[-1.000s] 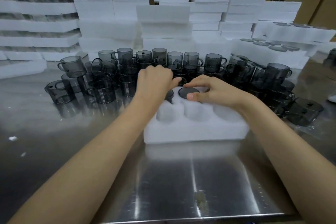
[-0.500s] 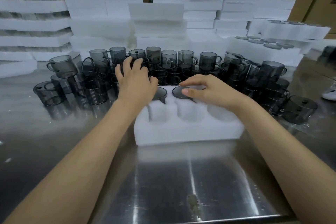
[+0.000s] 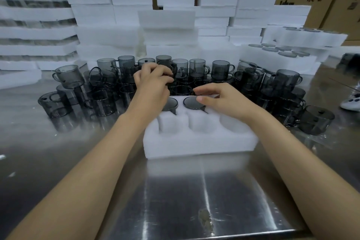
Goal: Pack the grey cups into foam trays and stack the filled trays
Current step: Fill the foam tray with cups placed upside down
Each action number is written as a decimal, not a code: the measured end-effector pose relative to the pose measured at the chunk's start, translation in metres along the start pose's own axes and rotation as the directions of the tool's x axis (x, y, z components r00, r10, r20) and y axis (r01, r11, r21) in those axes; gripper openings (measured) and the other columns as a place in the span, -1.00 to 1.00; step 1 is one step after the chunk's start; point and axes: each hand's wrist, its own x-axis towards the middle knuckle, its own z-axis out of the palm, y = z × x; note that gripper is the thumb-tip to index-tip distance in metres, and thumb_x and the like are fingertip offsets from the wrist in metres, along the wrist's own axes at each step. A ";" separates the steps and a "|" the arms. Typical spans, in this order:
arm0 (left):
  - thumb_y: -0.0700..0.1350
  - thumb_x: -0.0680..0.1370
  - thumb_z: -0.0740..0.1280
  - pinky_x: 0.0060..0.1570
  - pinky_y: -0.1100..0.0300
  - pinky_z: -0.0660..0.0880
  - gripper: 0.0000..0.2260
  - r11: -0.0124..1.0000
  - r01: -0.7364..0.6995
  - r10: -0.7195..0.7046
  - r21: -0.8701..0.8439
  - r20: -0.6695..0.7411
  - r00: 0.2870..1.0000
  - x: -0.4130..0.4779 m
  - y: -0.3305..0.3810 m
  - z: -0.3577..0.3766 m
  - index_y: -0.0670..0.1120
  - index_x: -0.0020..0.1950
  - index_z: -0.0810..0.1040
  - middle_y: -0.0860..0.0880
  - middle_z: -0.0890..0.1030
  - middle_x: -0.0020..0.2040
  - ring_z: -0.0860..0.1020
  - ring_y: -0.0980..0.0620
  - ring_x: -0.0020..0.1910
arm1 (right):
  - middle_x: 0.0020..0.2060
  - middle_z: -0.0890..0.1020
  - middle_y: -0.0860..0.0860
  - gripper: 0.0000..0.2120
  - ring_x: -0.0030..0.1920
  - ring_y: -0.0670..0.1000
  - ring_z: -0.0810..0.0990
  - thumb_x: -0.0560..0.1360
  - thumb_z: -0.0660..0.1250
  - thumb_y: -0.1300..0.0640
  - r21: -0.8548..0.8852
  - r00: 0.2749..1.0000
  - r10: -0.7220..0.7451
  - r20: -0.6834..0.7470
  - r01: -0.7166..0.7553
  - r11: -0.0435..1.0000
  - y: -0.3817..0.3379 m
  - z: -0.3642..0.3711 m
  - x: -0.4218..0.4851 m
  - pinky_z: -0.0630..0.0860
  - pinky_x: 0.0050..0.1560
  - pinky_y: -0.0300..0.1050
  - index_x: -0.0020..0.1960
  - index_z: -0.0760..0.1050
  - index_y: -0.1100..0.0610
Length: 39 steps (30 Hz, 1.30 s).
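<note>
Foam tray (image 3: 198,142) on steel table (image 3: 185,200).
Left hand (image 3: 152,84) curls round loose cup (image 3: 170,68) just behind the tray; right hand (image 3: 222,101), fingers relaxed, thumb touching seated cup (image 3: 191,103).

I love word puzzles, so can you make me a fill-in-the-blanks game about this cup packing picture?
1. The white tray is made of ___.
2. The two packed cups sit ___ down.
3. The tray's three front pockets are ___.
4. The left hand grips a loose ___.
Missing words: foam, upside, empty, cup.
</note>
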 end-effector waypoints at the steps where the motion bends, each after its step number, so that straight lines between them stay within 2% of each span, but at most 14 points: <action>1: -0.39 0.49 0.30 0.14 0.21 0.04 -0.75 0.996 -0.081 0.081 -0.023 -0.020 0.997 0.000 0.001 -0.003 -0.15 0.05 0.68 0.03 0.58 0.17 0.35 -0.13 0.24 | 0.16 0.58 -0.11 -0.63 0.15 -0.19 0.54 0.52 0.37 0.12 0.001 0.999 -0.009 -0.034 0.010 1.000 0.000 0.000 0.000 0.39 0.04 -0.46 0.33 0.48 0.02; 4: -0.38 0.44 0.40 0.10 0.16 0.06 -0.79 0.949 -0.312 0.309 -0.046 -0.064 0.949 0.000 0.005 -0.007 -0.13 -0.04 0.70 0.05 0.64 0.07 0.36 -0.05 0.15 | 0.26 0.48 -0.06 -0.39 0.17 -0.10 0.54 0.50 0.40 0.13 0.054 0.990 -0.028 -0.139 0.036 0.998 0.000 -0.001 -0.001 0.45 0.13 -0.29 0.48 0.26 -0.05; 6: -0.39 0.40 0.43 0.08 0.16 0.07 -0.78 0.905 -0.424 0.421 -0.022 -0.082 0.903 0.002 0.007 -0.008 -0.12 -0.06 0.71 0.06 0.65 0.05 0.35 -0.02 0.12 | 0.30 0.43 -0.07 -0.29 0.16 -0.12 0.57 0.47 0.44 0.14 0.113 0.989 -0.052 -0.140 0.068 0.991 -0.001 -0.002 -0.002 0.49 0.16 -0.21 0.50 0.18 -0.12; 10: -0.44 0.33 0.43 0.08 0.02 0.17 -0.59 0.839 -0.543 0.544 0.035 -0.040 0.838 0.000 0.011 -0.015 -0.05 0.06 0.70 0.08 0.65 0.09 0.36 -0.05 0.13 | 0.32 0.41 -0.17 -0.31 0.17 -0.13 0.58 0.43 0.45 0.26 0.283 0.981 -0.146 -0.129 0.177 0.943 -0.001 -0.002 -0.006 0.52 0.16 -0.24 0.39 0.27 -0.22; 13: -0.47 0.33 0.43 0.05 -0.01 0.20 -0.55 0.811 -0.583 0.584 0.043 -0.026 0.811 -0.002 0.013 -0.019 -0.02 0.07 0.70 0.07 0.66 0.07 0.37 -0.05 0.12 | 0.22 0.43 -0.08 -0.32 0.08 -0.13 0.61 0.44 0.44 0.33 0.233 0.968 -0.173 -0.180 0.212 0.949 -0.001 -0.001 -0.006 0.51 0.18 -0.24 0.31 0.31 -0.28; 16: -0.44 0.37 0.42 0.05 0.01 0.20 -0.61 0.815 -0.578 0.580 0.049 -0.061 0.813 -0.002 0.013 -0.019 -0.03 0.05 0.71 0.05 0.67 0.04 0.38 -0.05 0.11 | 0.06 0.46 -0.02 -0.49 -0.01 -0.14 0.63 0.39 0.50 0.28 0.187 0.952 -0.146 -0.269 0.200 0.962 -0.002 -0.001 -0.005 0.52 0.09 -0.31 0.22 0.47 -0.11; 19: -0.48 0.34 0.40 0.08 0.03 0.19 -0.55 0.838 -0.540 0.545 0.074 -0.088 0.834 -0.002 0.010 -0.015 -0.05 0.09 0.70 0.01 0.65 0.10 0.37 -0.06 0.12 | -0.08 0.56 -0.05 -0.72 -0.23 -0.27 0.59 0.34 0.55 0.19 0.110 0.926 -0.112 -0.361 0.161 0.981 -0.004 -0.003 -0.005 0.48 -0.13 -0.43 -0.06 0.52 -0.03; 22: -0.53 0.32 0.37 0.11 0.04 0.21 -0.50 0.891 -0.448 0.454 0.077 -0.117 0.883 -0.002 0.009 -0.011 -0.14 0.17 0.64 -0.07 0.56 0.27 0.33 -0.08 0.18 | -0.25 0.65 0.06 -0.80 -0.28 -0.11 0.68 0.39 0.52 0.18 0.218 0.905 -0.039 -0.424 0.143 0.965 -0.003 -0.007 -0.005 0.52 -0.23 -0.36 -0.20 0.48 0.09; 25: -0.48 0.42 0.36 0.12 -0.03 0.26 -0.61 0.929 -0.371 0.368 0.003 -0.141 0.919 -0.003 0.005 -0.008 -0.16 0.17 0.64 -0.14 0.50 0.32 0.30 -0.10 0.21 | -0.32 0.65 0.09 -0.78 -0.30 -0.02 0.69 0.41 0.51 0.17 0.238 0.899 0.017 -0.437 0.097 0.967 0.000 -0.019 -0.006 0.57 -0.23 -0.25 -0.23 0.46 0.15; 28: -0.45 0.46 0.32 0.17 -0.07 0.29 -0.65 0.952 -0.300 0.287 -0.066 -0.157 0.945 -0.004 0.000 -0.006 -0.15 0.15 0.65 -0.15 0.50 0.32 0.28 -0.09 0.24 | -0.35 0.67 0.09 -0.73 -0.31 0.03 0.69 0.38 0.53 0.09 0.148 0.931 0.041 -0.363 0.014 0.989 0.004 -0.035 -0.010 0.62 -0.19 -0.15 -0.22 0.46 0.18; 31: -0.44 0.47 0.32 0.21 -0.02 0.27 -0.66 0.956 -0.282 0.268 -0.082 -0.152 0.951 -0.005 -0.002 -0.005 -0.14 0.13 0.66 -0.14 0.50 0.31 0.28 -0.08 0.24 | -0.37 0.69 0.05 -0.69 -0.28 0.01 0.70 0.35 0.55 0.05 0.103 0.980 0.049 -0.194 -0.029 0.994 0.007 -0.048 -0.017 0.60 -0.23 -0.21 -0.24 0.44 0.16; 33: -0.45 0.46 0.32 0.21 0.01 0.26 -0.66 0.954 -0.288 0.273 -0.084 -0.151 0.950 -0.005 -0.003 -0.004 -0.14 0.12 0.67 -0.14 0.50 0.31 0.28 -0.08 0.24 | -0.35 0.69 0.01 -0.68 -0.27 -0.07 0.68 0.34 0.54 0.00 -0.034 0.994 0.054 -0.097 -0.057 0.998 0.010 -0.054 -0.021 0.55 -0.20 -0.22 -0.30 0.43 0.11; 35: -0.44 0.46 0.31 0.22 0.03 0.25 -0.67 0.953 -0.290 0.275 -0.090 -0.150 0.950 -0.004 -0.004 -0.004 -0.14 0.10 0.68 -0.15 0.51 0.30 0.28 -0.08 0.24 | -0.35 0.68 -0.02 -0.68 -0.29 -0.10 0.63 0.32 0.54 -0.03 -0.116 0.995 0.081 -0.057 -0.087 0.989 0.011 -0.060 -0.022 0.49 -0.17 -0.19 -0.34 0.44 0.09; 39: -0.44 0.45 0.31 0.22 -0.01 0.28 -0.69 0.954 -0.282 0.268 -0.099 -0.135 0.954 -0.005 -0.004 -0.004 -0.14 0.06 0.69 -0.15 0.51 0.30 0.28 -0.09 0.25 | -0.44 0.58 -0.08 -0.61 -0.33 -0.11 0.56 0.30 0.52 -0.10 -0.103 0.996 0.091 -0.005 -0.091 0.990 0.013 -0.065 -0.025 0.38 -0.24 -0.18 -0.41 0.38 0.07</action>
